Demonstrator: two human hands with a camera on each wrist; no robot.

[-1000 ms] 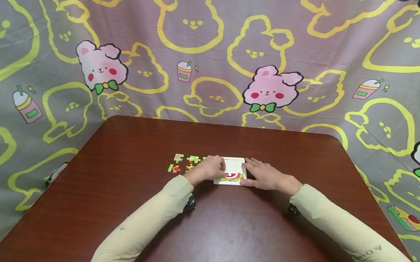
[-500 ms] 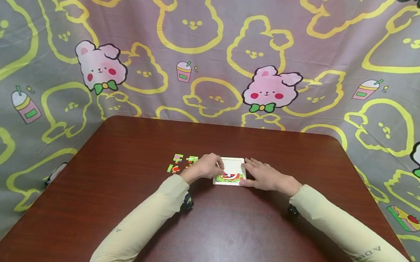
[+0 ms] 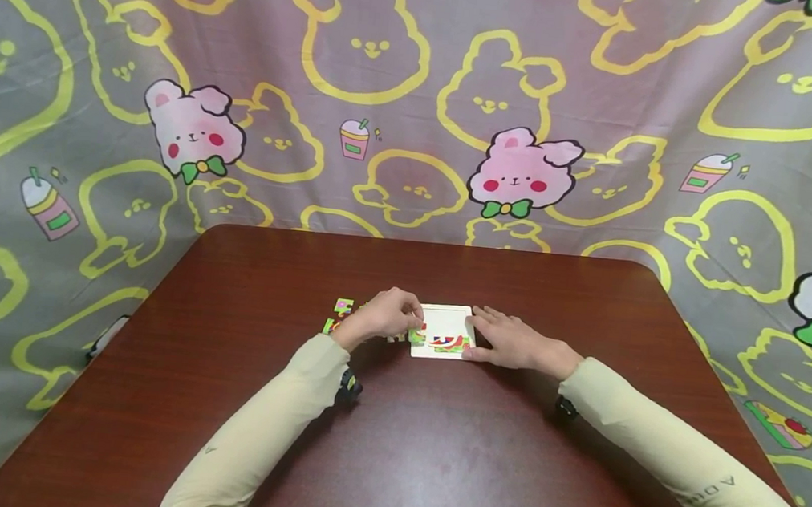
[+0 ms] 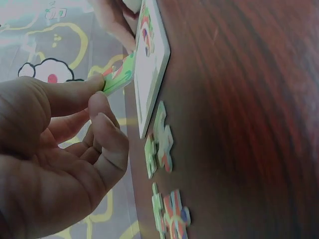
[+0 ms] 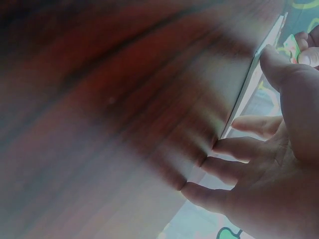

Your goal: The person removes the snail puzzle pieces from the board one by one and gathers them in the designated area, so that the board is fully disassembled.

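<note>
My left hand (image 3: 382, 313) pinches a green and red jigsaw piece (image 4: 120, 74) between thumb and forefinger. The piece is tilted and held over the left edge of a white puzzle tray (image 3: 446, 308). Inside the tray, joined pieces (image 3: 452, 344) with red, white and green print lie along the near side; the rest of its floor is bare white. My right hand (image 3: 512, 342) rests at the tray's right edge with fingers extended. In the right wrist view its thumb (image 5: 273, 64) touches the tray's rim and the other fingertips reach the table.
Loose jigsaw pieces (image 3: 344, 305) lie on the brown table (image 3: 389, 445) left of the tray, partly hidden by my left hand. Several show in the left wrist view, two clusters (image 4: 160, 144) near the tray. A patterned curtain (image 3: 408, 68) stands behind the table.
My left hand has drawn back left from the tray, lifting the pinched jigsaw piece out over the tray's left edge. A gap shows at the tray's near-left corner. The right hand stays still.
</note>
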